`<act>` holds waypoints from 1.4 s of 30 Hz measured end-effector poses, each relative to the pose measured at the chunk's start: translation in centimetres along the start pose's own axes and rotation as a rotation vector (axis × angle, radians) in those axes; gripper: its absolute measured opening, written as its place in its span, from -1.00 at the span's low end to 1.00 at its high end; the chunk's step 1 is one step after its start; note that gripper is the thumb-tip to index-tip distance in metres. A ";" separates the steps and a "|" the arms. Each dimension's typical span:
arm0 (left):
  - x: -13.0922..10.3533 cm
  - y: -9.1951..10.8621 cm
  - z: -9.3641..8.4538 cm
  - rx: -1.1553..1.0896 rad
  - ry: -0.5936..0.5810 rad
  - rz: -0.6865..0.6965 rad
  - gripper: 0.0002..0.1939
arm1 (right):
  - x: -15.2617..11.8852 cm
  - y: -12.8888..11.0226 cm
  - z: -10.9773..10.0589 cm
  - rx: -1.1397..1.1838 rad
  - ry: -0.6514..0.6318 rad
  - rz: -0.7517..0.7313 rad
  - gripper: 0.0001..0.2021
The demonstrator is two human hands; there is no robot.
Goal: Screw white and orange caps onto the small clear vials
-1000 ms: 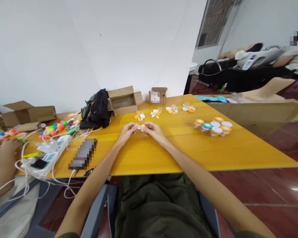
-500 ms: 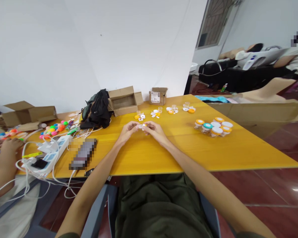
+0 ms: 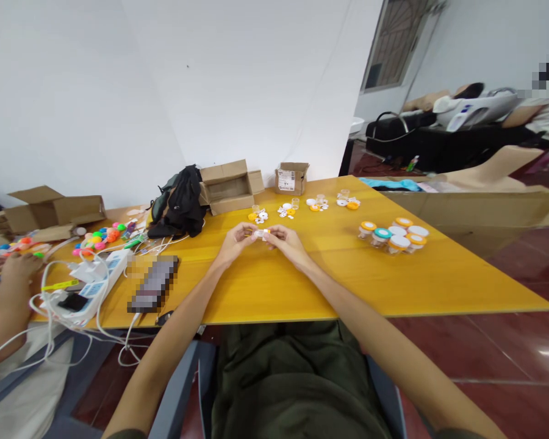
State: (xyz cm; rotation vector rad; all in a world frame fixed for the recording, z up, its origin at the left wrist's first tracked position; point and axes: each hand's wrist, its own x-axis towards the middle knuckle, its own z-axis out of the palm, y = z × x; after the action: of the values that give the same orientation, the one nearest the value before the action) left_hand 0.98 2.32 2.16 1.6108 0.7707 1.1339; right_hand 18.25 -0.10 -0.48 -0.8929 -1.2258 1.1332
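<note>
Over the middle of the yellow table, both hands meet at one small clear plastic jar (image 3: 260, 234), held on its side. My left hand (image 3: 236, 244) pinches the clear end. The fingers of my right hand (image 3: 286, 241) close round the other end, where a bit of orange and white lid shows. Much of the jar is hidden by the fingers. Just beyond the hands lie small groups of loose parts: orange rings (image 3: 252, 216), white discs (image 3: 287, 207) and clear jar bodies (image 3: 295, 202).
Several lidded jars (image 3: 399, 242) stand together at the right. Cardboard boxes (image 3: 229, 188) and a black backpack (image 3: 177, 201) line the back. Left lie a phone (image 3: 155, 283), a power strip (image 3: 96, 286) with tangled cables, and colourful balls (image 3: 101, 238) near another person's hand (image 3: 22, 268).
The jar between my hands has turned slightly, and more of its clear body shows. Both hands stay in nearly the same place.
</note>
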 end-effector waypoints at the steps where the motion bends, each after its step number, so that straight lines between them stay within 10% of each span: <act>1: 0.0 0.1 0.0 -0.008 0.000 0.016 -0.60 | 0.0 0.0 0.0 0.002 -0.001 0.001 -0.57; 42: 0.2 -0.7 -0.2 0.051 0.024 0.071 -0.56 | -0.1 -0.3 -0.1 -0.025 0.042 -0.012 -0.64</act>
State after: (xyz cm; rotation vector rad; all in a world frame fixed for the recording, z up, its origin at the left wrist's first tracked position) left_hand 0.94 2.79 1.58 1.6809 0.7685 1.1945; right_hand 18.37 -0.27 -0.23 -0.9223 -1.2123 1.0862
